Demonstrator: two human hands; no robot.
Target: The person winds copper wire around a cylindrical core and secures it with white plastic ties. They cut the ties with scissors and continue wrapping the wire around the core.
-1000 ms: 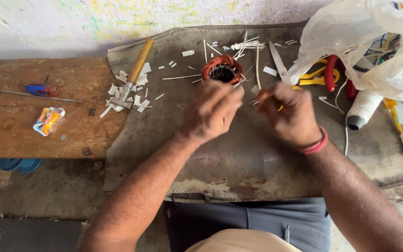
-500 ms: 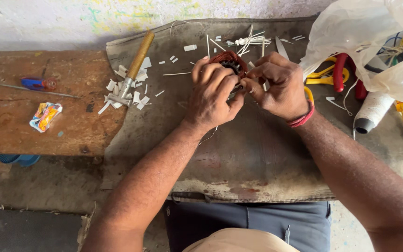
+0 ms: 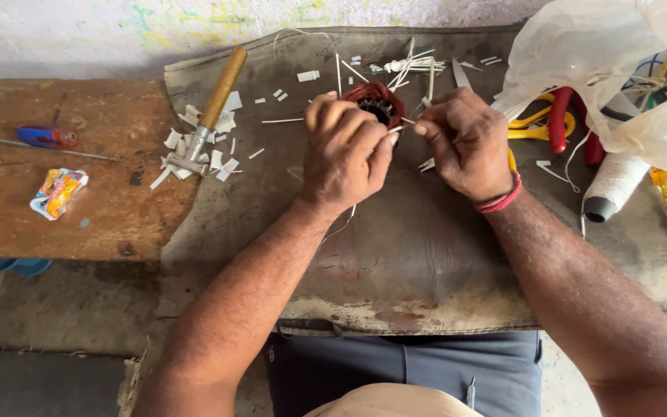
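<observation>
1. Left hand (image 3: 347, 147) — curled over the near side of a copper-wound coil (image 3: 372, 99), fingers bent and closed against it, holding it on the mat.
2. Right hand (image 3: 465, 143) — just beside the left, thumb and forefinger pinched shut on a thin white strip (image 3: 401, 123) that runs across to the coil's edge. The two hands are close together, knuckles nearly meeting.
3. Copper-wound coil — round, reddish-brown, dark hollow centre; sits at the far middle of the grey mat (image 3: 395, 255), mostly hidden by the left fingers.
4. Grey mat — worn, stained, draped over the work surface and the person's lap.
5. Hammer (image 3: 211, 116) — wooden handle, metal head, lying slantwise at the mat's left edge among white paper scraps (image 3: 194, 154).
6. Screwdriver (image 3: 40, 139) — red and blue handle, on the brown wooden board (image 3: 79, 216) at left, well apart from the hands.
7. Small printed wrapper (image 3: 59, 192) — on the same board, nearer the person.
8. Spool of white thread (image 3: 614, 185) — on its side at right, near the right wrist's red band (image 3: 501, 201).
9. Translucent plastic bag (image 3: 604, 69) — far right corner, over red and yellow handled tools (image 3: 551, 123).
</observation>
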